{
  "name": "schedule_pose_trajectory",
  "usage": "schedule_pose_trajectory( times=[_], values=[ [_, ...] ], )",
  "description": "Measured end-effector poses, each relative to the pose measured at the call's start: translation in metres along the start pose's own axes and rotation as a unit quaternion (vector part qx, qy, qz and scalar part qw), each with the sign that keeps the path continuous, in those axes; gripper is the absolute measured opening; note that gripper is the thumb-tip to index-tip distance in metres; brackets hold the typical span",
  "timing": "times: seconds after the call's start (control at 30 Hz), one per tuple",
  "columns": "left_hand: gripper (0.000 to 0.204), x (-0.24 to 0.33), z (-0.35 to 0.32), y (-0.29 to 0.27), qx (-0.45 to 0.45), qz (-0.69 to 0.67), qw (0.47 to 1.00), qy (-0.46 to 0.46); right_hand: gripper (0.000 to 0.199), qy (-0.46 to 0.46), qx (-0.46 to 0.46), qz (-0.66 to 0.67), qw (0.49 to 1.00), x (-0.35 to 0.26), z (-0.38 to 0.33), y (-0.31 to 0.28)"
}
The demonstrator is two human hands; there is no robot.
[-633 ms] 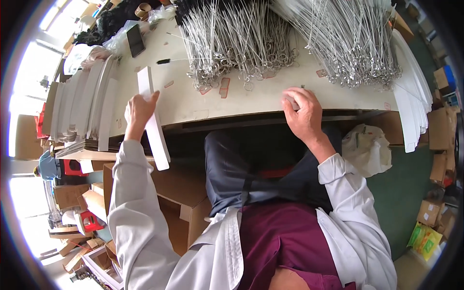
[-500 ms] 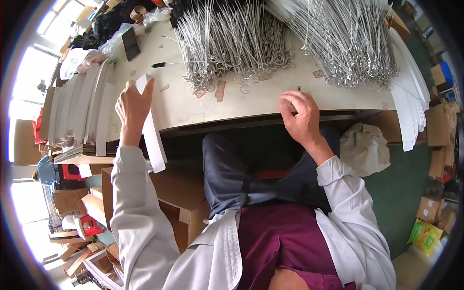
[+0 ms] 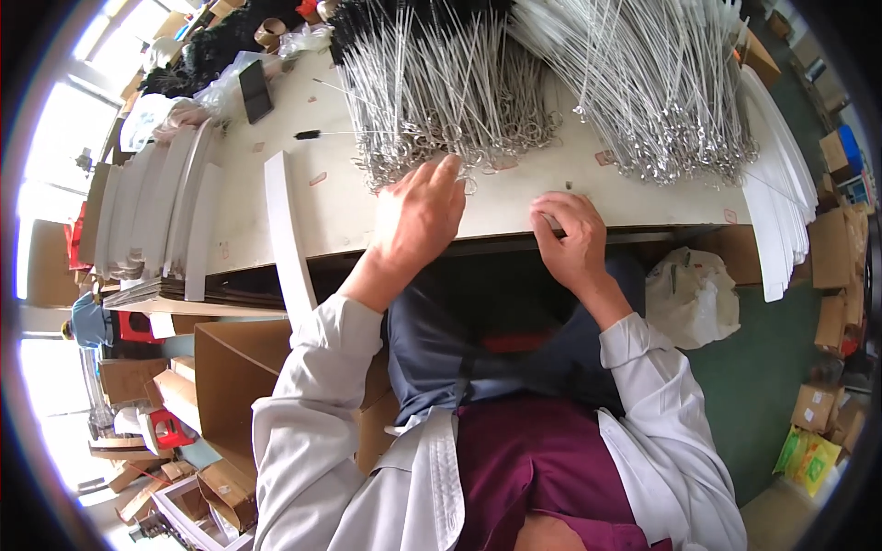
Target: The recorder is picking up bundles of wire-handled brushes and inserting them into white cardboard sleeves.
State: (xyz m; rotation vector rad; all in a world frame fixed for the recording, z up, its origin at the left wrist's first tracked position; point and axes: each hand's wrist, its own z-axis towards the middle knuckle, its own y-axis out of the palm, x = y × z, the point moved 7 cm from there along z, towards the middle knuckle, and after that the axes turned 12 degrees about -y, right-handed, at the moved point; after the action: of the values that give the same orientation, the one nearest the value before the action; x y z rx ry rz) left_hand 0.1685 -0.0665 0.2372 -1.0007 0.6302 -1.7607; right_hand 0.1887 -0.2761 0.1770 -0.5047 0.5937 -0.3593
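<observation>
My left hand [image 3: 418,211] is at the ring ends of the left pile of thin wire brushes [image 3: 441,83]; its fingers reach forward, and the tips are partly hidden. No held thing shows in it. My right hand [image 3: 571,234] rests at the table's front edge, fingers curled toward the thumb; whatever it may hold is hidden. A long white strip [image 3: 287,220] lies left of my left hand, hanging over the edge. One small brush with a black head [image 3: 308,135] lies apart from the pile. To the right spreads a second pile of wire brushes [image 3: 661,83].
Stacked white strips stand on the left [image 3: 152,211], and more white strips [image 3: 776,202] overhang the table's right end. A dark phone [image 3: 255,92] lies at the back left. Below are an open cardboard box [image 3: 239,376] and a white plastic bag [image 3: 694,298].
My left hand has left the white strip and moved right to the ring ends of the brushes. The strip stays at the table edge. My right hand remains nearly in place, still curled.
</observation>
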Motion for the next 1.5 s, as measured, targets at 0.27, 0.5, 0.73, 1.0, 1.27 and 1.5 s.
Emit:
schedule_pose_trajectory(
  times=[0.27, 0.5, 0.73, 1.0, 1.27, 1.5],
  values=[
    [0.028, -0.093, 0.011, -0.013, 0.001, -0.040, 0.975, -0.217, 0.005, -0.003, 0.016, -0.003, 1.000, -0.003, 0.004, 0.001],
    [0.025, -0.078, 0.027, -0.007, 0.006, 0.028, 0.985, -0.168, 0.006, 0.004, 0.011, 0.011, 1.000, -0.002, 0.003, 0.001],
    [0.016, -0.107, 0.031, -0.016, 0.005, -0.277, 0.918, -0.283, 0.006, 0.004, 0.012, 0.015, 1.000, -0.002, 0.003, -0.001],
    [0.013, -0.110, 0.045, -0.027, -0.036, -0.675, 0.671, -0.306, 0.015, 0.044, -0.015, 0.183, 0.982, -0.016, 0.041, 0.014],
    [0.013, -0.110, 0.046, -0.035, 0.002, -0.663, 0.683, -0.306, 0.032, 0.263, -0.100, 0.465, 0.840, -0.022, 0.133, 0.094],
    [0.011, -0.084, 0.032, -0.032, 0.013, -0.381, 0.879, -0.287, 0.028, 0.372, -0.152, 0.492, 0.773, -0.014, 0.184, 0.150]
  ],
)
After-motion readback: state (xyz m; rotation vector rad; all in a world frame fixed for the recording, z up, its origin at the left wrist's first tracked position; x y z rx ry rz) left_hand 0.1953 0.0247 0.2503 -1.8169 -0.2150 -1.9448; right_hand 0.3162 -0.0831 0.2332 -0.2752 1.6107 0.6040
